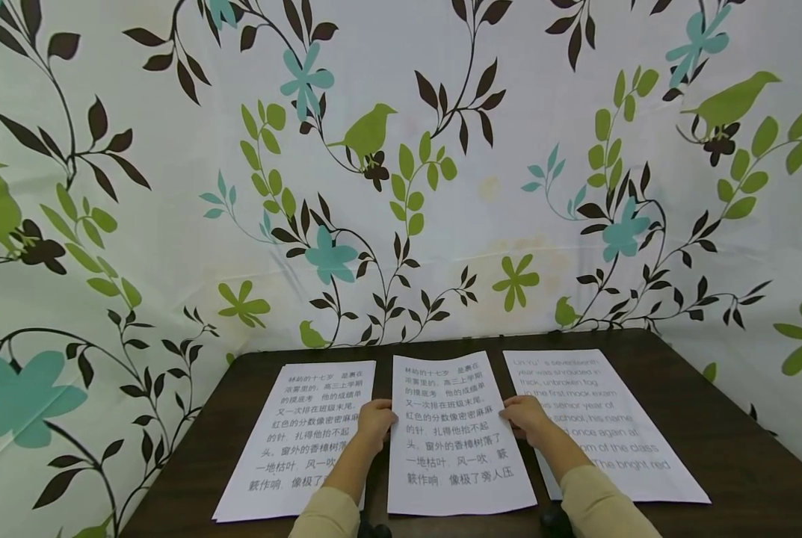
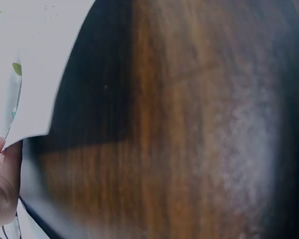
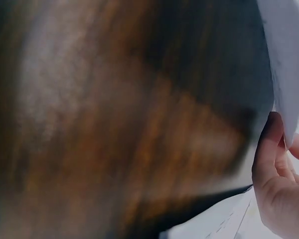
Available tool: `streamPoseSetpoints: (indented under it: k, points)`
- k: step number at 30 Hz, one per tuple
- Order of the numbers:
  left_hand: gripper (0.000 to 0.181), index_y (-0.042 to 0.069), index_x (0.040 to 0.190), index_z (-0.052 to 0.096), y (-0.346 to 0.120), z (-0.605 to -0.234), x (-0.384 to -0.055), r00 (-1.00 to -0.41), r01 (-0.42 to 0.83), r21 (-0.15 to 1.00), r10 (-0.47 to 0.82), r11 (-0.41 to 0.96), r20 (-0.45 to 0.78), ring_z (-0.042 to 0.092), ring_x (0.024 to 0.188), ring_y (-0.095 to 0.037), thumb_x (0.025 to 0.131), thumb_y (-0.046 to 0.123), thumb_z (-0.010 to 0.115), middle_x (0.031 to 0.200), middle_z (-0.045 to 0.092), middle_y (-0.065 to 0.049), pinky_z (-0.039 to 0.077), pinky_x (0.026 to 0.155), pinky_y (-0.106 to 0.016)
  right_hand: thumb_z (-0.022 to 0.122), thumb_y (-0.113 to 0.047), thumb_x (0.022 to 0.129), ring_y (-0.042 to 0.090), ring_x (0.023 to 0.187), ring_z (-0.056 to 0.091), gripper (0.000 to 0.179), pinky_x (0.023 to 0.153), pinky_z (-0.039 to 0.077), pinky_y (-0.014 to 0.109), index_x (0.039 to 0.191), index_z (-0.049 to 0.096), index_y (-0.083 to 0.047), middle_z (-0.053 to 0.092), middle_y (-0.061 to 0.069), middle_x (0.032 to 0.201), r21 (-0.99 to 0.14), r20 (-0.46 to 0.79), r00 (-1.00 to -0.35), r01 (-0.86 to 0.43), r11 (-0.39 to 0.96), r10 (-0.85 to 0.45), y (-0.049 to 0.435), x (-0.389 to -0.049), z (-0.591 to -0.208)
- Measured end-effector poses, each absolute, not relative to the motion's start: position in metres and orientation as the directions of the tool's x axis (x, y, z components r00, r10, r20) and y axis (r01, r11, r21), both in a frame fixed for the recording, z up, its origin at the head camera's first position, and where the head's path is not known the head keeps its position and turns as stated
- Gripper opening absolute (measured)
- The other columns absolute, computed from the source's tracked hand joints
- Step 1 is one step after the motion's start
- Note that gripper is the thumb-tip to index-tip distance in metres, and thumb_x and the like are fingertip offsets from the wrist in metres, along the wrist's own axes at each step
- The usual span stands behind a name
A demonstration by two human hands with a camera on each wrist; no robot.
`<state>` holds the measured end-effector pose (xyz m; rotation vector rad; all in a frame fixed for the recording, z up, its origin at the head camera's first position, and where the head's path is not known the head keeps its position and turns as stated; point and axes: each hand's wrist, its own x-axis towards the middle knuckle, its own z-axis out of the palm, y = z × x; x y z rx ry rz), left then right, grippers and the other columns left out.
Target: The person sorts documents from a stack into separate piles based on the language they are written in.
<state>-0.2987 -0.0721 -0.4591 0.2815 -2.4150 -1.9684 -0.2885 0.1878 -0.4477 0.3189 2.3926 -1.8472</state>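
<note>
Between both hands a sheet of paper [image 1: 454, 441] printed with Chinese text is held up over the dark table. My left hand [image 1: 376, 424] pinches its left edge; in the left wrist view the thumb and fingers of the left hand [image 2: 4, 184] meet at the sheet's edge [image 2: 45, 89]. At the opposite edge my right hand [image 1: 527, 420] pinches the paper, and the right wrist view has the fingers [image 3: 273, 149] behind the sheet [image 3: 289, 64] with the thumb in front. The paper bends slightly, and its shadow falls on the wood below.
On the left of the dark wooden table [image 1: 670, 418] lies a paper stack [image 1: 306, 426] with Chinese text, partly under the left forearm. An English-text sheet [image 1: 629, 433] lies on the right, partly covered by the right arm. A patterned cloth [image 1: 441, 284] hangs behind the table.
</note>
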Motion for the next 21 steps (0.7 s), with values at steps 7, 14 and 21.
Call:
streamPoseSetpoints:
  k: [7,14,21]
  points:
    - [0.040,-0.009,0.107,0.054,-0.070,-0.454,-0.298,-0.980,-0.143,0.966,-0.169,0.213,-0.108,0.052,0.064,-0.022,0.067,-0.009,0.051,0.084,0.057,-0.015,0.043,0.049,-0.029,0.051,0.003,0.076,0.018,0.061,0.056,0.020,0.056,0.048,0.030,0.094,0.053,0.012,0.056,0.011,0.075,-0.940,-0.207,-0.971,0.231,0.253,0.116,0.189,-0.290,-0.448]
    - [0.040,-0.009,0.107,0.054,-0.073,-0.450,-0.300,-0.978,-0.144,0.966,-0.177,0.213,-0.107,0.046,0.051,-0.015,0.067,-0.010,0.051,0.080,0.056,-0.013,0.036,0.042,-0.023,0.052,0.003,0.075,0.017,0.061,0.055,0.021,0.055,0.048,0.029,0.095,0.054,0.012,0.057,0.011,0.076,-0.930,-0.219,-0.966,0.250,0.269,0.139,0.188,-0.292,-0.441]
    - [0.041,-0.009,0.109,0.053,-0.080,-0.438,-0.302,-0.982,-0.133,0.963,-0.164,0.236,-0.095,0.051,0.063,-0.021,0.068,-0.009,0.051,0.086,0.056,-0.015,0.039,0.048,-0.025,0.051,0.004,0.075,0.017,0.059,0.056,0.021,0.054,0.048,0.030,0.094,0.053,0.013,0.057,0.011,0.074,-0.945,-0.173,-0.979,0.196,0.261,0.110,0.183,-0.296,-0.428]
